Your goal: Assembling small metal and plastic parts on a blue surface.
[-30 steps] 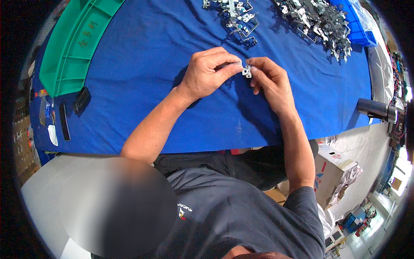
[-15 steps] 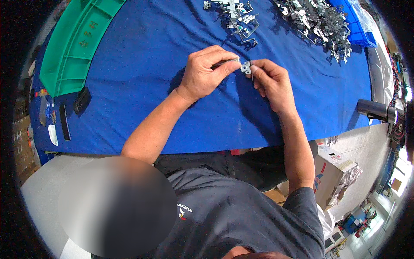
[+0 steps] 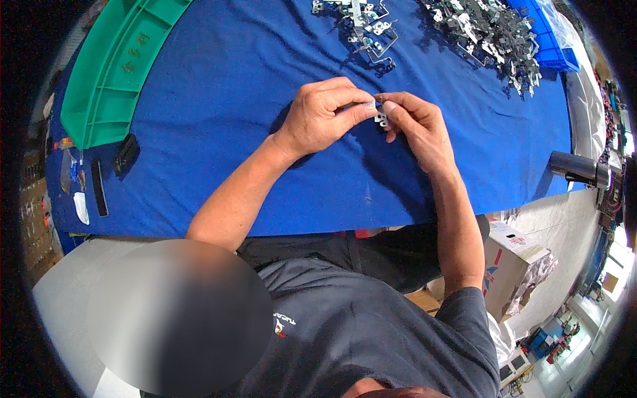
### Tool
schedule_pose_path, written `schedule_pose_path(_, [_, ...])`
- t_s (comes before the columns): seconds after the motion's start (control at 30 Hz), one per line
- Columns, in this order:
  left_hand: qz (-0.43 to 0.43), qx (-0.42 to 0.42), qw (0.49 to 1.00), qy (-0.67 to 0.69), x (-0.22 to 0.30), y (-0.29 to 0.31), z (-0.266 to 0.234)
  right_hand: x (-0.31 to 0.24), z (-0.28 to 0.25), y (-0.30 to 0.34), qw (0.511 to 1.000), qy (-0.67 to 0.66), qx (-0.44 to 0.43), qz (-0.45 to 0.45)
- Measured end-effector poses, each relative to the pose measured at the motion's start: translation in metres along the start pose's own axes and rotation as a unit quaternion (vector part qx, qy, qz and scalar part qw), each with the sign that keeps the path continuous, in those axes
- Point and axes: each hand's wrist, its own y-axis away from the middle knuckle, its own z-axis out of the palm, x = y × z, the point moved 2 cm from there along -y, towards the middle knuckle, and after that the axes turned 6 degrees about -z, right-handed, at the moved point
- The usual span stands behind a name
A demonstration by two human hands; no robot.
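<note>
Over the blue cloth, my left hand and my right hand meet fingertip to fingertip. Between them shows a small silvery metal bracket with holes, mostly covered by the fingers. My right thumb and forefinger pinch it. The left thumb and forefinger are pressed together on a small pale metal piece, of which only an edge shows; whether it is joined to the bracket I cannot tell. Beyond the hands lies a loose group of similar metal brackets with bent wires.
A large heap of black and silver metal parts fills the far right, beside a blue bin. At the left stand a green plastic tray, a black object and a dark strip. A dark cylinder rests at the right edge.
My hands have come closer together, the left moving slightly right and down. The bracket has turned and sits a little lower, more hidden by the fingers.
</note>
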Motion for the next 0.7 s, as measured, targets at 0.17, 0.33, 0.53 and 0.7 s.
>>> schedule_pose_path(0.17, [0.029, -0.018, 0.999, 0.001, 0.0031, -0.0016, 0.0014, -0.0019, -0.0002, 0.0020, 0.999, 0.018, 0.025, 0.009])
schedule_pose_path(0.33, [-0.007, 0.037, 0.999, -0.006, -0.0031, 0.0012, -0.0050, -0.0008, -0.0002, 0.0029, 0.998, 0.007, 0.052, 0.021])
schedule_pose_path(0.53, [-0.015, 0.029, 0.999, 0.020, -0.0006, 0.0007, -0.0041, -0.0028, 0.0006, 0.0045, 0.997, 0.079, 0.003, 0.022])
schedule_pose_path(0.7, [-0.001, 0.017, 1.000, 0.014, -0.0012, -0.0017, -0.0035, 0.0037, -0.0011, 0.0019, 1.000, 0.026, 0.007, 0.006])
